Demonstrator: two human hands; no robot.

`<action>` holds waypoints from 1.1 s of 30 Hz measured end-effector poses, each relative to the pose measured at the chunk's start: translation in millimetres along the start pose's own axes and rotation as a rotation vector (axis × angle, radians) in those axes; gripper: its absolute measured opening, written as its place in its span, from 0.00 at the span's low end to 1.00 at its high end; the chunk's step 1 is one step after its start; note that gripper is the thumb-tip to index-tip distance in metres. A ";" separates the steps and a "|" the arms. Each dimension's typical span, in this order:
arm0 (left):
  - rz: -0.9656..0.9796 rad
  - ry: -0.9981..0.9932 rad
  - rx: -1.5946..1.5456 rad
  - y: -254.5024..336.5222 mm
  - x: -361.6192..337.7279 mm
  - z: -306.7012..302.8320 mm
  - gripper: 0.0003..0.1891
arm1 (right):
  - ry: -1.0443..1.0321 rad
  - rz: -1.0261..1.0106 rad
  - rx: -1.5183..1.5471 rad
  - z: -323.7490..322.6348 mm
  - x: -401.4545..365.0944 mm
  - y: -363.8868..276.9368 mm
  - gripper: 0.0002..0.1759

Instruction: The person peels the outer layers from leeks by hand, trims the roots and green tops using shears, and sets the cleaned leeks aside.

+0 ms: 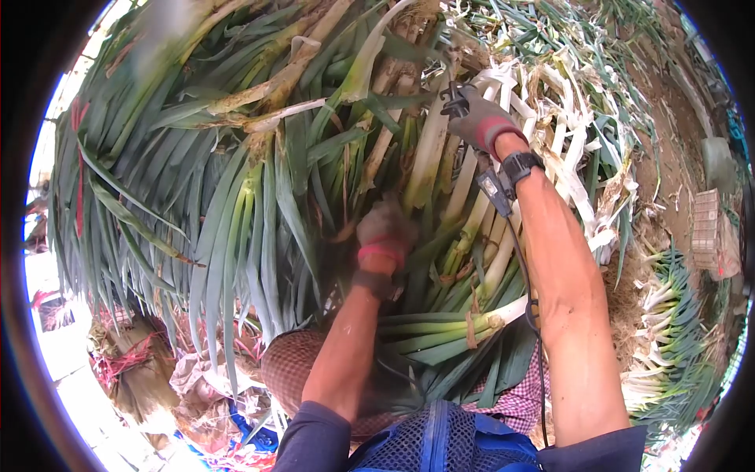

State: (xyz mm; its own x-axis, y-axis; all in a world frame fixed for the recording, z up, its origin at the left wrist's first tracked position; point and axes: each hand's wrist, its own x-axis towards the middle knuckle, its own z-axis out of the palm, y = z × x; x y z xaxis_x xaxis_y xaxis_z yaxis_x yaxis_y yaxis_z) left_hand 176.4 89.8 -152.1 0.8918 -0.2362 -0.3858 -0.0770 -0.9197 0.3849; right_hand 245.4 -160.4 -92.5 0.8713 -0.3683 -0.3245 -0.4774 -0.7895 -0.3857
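My left hand (385, 228), in a grey glove with a red cuff, is blurred among the green leaves. It looks closed around a leek (427, 161), whose pale stalk slants upward, though the fingers are smeared. Higher and to the right, my gloved right hand (480, 118) grips a black air blow gun (454, 101) with a thin metal nozzle pointing up. A black hose (519, 256) runs down along my right forearm. Beneath both hands lie more leeks, and one tied bunch (472, 326) rests near my lap.
A large heap of leeks (181, 157) with long green leaves fills the left. White-stalked leeks (574, 134) are piled beyond my right hand. On the ground at right lies a row of leeks (661, 338), below a slatted brown object (705, 228). Red strings (130, 354) lie at lower left.
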 end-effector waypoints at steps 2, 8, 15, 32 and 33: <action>0.005 0.000 0.003 1.1 -3.8 -0.5 0.30 | -0.031 0.021 0.051 1.1 -13.9 7.4 0.46; 0.007 0.017 0.064 -3.6 -10.0 9.8 0.33 | -0.018 0.022 0.035 12.0 -59.0 25.7 0.44; 0.061 -0.019 0.103 -5.4 -23.0 7.8 0.35 | -0.124 0.004 0.044 12.4 -79.7 10.2 0.51; 0.115 -0.015 0.092 -20.5 -18.0 21.2 0.40 | -0.014 0.015 -0.020 10.8 -32.7 3.3 0.48; 0.104 -0.056 0.098 -20.2 -16.4 20.9 0.41 | -0.020 0.025 -0.003 10.4 -26.9 2.4 0.47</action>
State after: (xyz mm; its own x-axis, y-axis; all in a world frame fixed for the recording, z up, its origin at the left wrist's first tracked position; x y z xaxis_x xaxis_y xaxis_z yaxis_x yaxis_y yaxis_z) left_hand 154.0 105.7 -171.0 0.8507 -0.3466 -0.3952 -0.2137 -0.9149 0.3423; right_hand 219.7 -147.2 -93.7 0.8565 -0.3784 -0.3510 -0.4988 -0.7814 -0.3749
